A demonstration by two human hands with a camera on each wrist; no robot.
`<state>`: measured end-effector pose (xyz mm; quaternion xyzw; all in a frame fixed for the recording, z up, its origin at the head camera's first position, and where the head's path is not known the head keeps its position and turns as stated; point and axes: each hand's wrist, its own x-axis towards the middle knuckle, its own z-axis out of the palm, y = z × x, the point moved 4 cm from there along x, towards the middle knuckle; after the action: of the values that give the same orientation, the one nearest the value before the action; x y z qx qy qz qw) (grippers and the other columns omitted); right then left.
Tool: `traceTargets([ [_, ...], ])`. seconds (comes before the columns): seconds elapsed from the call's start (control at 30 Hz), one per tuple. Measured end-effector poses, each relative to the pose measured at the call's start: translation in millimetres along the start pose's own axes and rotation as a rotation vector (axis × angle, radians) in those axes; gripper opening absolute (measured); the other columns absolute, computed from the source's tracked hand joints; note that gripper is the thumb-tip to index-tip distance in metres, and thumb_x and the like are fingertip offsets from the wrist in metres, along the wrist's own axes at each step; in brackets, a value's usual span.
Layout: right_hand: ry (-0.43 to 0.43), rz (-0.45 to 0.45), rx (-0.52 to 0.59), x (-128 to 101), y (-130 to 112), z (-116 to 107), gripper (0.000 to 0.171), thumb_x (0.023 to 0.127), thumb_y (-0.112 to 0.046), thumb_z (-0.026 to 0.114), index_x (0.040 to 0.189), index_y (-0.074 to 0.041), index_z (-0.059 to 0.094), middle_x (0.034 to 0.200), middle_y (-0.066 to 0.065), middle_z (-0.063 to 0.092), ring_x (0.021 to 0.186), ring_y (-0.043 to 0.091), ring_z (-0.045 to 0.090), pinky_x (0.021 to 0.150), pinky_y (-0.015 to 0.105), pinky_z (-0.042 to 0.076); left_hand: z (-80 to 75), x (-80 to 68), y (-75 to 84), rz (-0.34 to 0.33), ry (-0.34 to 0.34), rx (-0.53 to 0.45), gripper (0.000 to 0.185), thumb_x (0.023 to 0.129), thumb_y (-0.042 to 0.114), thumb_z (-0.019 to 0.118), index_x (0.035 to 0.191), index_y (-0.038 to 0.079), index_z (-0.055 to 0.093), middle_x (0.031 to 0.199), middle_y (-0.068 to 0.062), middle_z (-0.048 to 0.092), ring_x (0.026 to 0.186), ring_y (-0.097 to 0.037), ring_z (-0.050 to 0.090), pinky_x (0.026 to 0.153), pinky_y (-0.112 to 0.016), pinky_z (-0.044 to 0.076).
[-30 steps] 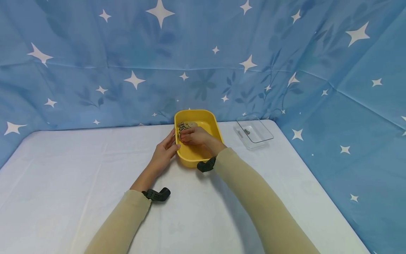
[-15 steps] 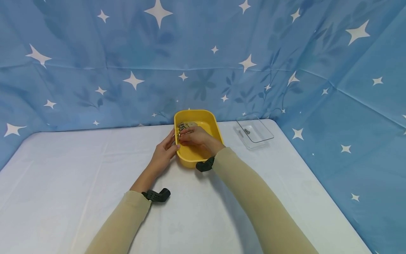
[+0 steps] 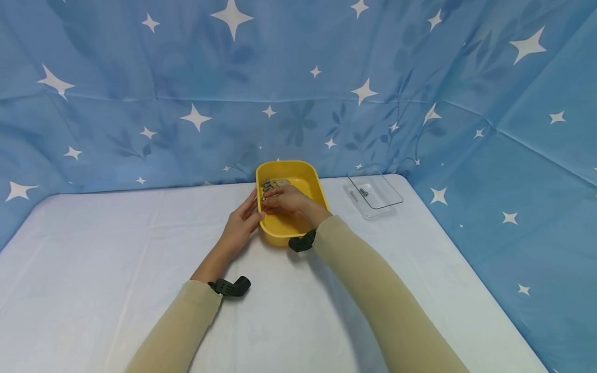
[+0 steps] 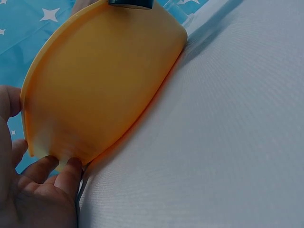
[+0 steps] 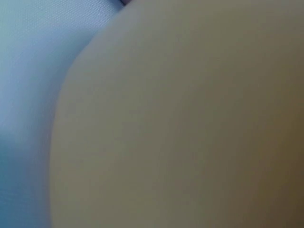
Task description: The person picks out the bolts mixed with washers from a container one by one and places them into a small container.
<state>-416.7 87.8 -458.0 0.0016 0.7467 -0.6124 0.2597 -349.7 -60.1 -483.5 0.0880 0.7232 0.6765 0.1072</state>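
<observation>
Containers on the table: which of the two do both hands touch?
The yellow tub, not the clear tray to its right. The left hand rests against its outer wall; the right hand reaches inside among small parts.

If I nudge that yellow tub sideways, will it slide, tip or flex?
The yellow tub looks like thin plastic with rounded walls, so it is probably light and may slide on the white tablecloth. Low and wide, it seems unlikely to tip. The left hand rests against its side, which likely steadies it while the right hand reaches inside.

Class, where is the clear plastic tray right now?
In the head view, the clear plastic tray sits at the table's far right corner, right of the yellow tub.
</observation>
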Motion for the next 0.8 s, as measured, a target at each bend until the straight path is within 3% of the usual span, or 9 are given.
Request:
traceTargets([
  [0.2, 0.004, 0.009, 0.057, 1.0, 1.6, -0.6, 0.027, 0.098, -0.003, 0.063, 0.123, 0.005, 0.063, 0.109, 0.012, 0.062, 0.081, 0.016, 0.071, 0.091, 0.032, 0.062, -0.6, 0.9, -0.9, 0.007, -0.005, -0.002, 0.067, 0.103, 0.028, 0.054, 0.158, 0.045, 0.020, 0.168, 0.004, 0.026, 0.153, -0.020, 0.033, 0.120, -0.045, 0.038],
  [0.4, 0.011, 0.000, 0.073, 2.6, 2.8, -1.0, 0.031, 0.096, 0.000, 0.063, 0.127, 0.006, 0.062, 0.111, 0.013, 0.062, 0.084, 0.016, 0.070, 0.099, 0.035, 0.058, -0.7, 1.9, -1.9, 0.002, 0.009, 0.020, 0.068, 0.102, 0.028, 0.055, 0.159, 0.045, 0.021, 0.168, 0.004, 0.027, 0.153, -0.020, 0.034, 0.120, -0.046, 0.038],
  [0.8, -0.003, -0.029, -0.044, -1.7, -2.0, -0.1, 0.033, 0.097, -0.006, 0.064, 0.129, 0.002, 0.064, 0.121, 0.015, 0.062, 0.093, 0.016, 0.067, 0.103, 0.035, 0.056, -1.4, 2.0, -2.2, 0.004, 0.015, 0.022, 0.068, 0.101, 0.029, 0.055, 0.158, 0.046, 0.022, 0.167, 0.005, 0.029, 0.152, -0.020, 0.036, 0.120, -0.046, 0.039],
])
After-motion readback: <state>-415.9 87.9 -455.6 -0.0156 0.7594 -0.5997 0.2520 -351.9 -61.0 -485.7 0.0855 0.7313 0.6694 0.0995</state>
